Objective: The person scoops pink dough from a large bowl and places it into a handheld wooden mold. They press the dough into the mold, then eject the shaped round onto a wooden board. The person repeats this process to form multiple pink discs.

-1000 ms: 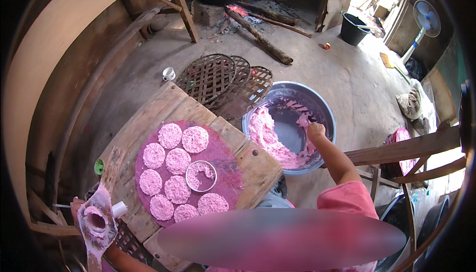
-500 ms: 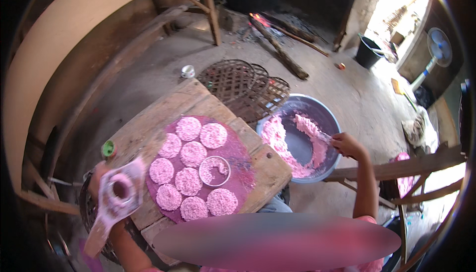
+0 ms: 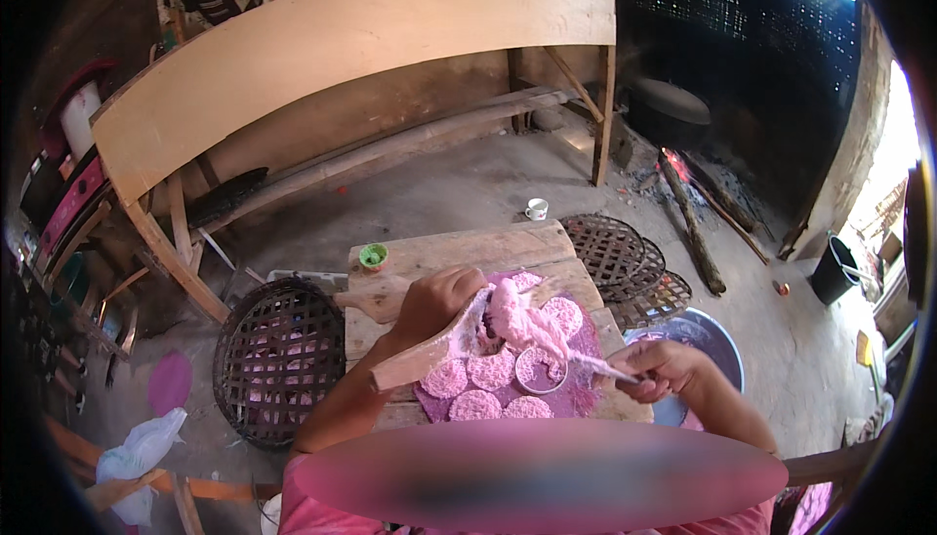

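My left hand (image 3: 441, 299) is closed round the far side of a wooden paddle-like board (image 3: 420, 359), held tilted above the table with its handle toward my left forearm. My right hand (image 3: 666, 371) grips the handle of a spoon-like utensil (image 3: 607, 369); its far end is coated and its exact shape hidden. A thick lump of pink, grainy mixture (image 3: 524, 318) covers that end and meets the board. Beneath lie several flat pink rounds (image 3: 475, 405) on a round purple sheet (image 3: 586, 400). A white ring (image 3: 563, 386) with some pink mixture inside rests among them.
The low wooden table (image 3: 459, 247) carries a small green cup (image 3: 373, 257). At right stands a blue-grey basin (image 3: 727, 345), beside woven trays (image 3: 610, 247). A lattice basket (image 3: 229, 369) stands left. Farther off are a long bench (image 3: 390, 22) and burning logs (image 3: 693, 227).
My right hand has come from the basin to the board, bringing pink mixture on the utensil. My left hand has moved the board inward over the rounds. The view has swung left.
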{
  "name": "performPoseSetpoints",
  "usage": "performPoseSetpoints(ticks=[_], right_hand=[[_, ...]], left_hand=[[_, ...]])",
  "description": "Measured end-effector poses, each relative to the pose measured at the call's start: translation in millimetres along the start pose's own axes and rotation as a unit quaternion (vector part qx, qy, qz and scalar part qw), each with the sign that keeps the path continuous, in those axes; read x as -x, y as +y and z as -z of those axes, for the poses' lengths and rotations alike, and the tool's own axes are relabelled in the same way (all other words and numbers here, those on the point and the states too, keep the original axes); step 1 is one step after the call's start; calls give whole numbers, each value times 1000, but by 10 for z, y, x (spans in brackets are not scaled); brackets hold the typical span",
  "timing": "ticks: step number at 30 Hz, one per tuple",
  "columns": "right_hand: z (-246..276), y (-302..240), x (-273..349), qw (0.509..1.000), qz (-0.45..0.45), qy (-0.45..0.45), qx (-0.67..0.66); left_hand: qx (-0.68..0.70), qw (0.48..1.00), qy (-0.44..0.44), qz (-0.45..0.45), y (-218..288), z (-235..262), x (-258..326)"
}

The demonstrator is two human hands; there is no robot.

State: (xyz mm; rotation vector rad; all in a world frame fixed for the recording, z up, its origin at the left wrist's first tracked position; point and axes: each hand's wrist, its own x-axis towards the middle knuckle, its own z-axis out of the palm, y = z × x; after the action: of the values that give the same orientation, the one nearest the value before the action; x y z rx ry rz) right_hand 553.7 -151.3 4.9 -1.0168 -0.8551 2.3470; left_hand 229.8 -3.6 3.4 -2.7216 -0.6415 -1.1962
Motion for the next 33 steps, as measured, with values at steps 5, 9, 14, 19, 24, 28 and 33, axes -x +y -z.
performPoseSetpoints(ticks=[5,9,14,19,24,28,33], right_hand=[[-587,-648,-21,503,224,265,792],[-1064,-488,-366,144,275,285,907],[-1219,-366,-427,80,305,261,912],[-1314,-584,4,124,302,286,901],[-1380,-686,-336,85,312,245,914],[-1384,-606,-505,123,295,194,927],[-1391,-647,-144,189,230,271,915]], left_hand=[[-98,994,-37,40,131,183,-41],[19,987,-78,137,168,235,-1],[51,985,-53,153,-138,363,274],[-103,976,5,193,-358,595,404],[-82,985,-10,154,-70,434,239],[-69,988,-33,136,30,416,273],[-86,958,31,271,-282,576,480]])
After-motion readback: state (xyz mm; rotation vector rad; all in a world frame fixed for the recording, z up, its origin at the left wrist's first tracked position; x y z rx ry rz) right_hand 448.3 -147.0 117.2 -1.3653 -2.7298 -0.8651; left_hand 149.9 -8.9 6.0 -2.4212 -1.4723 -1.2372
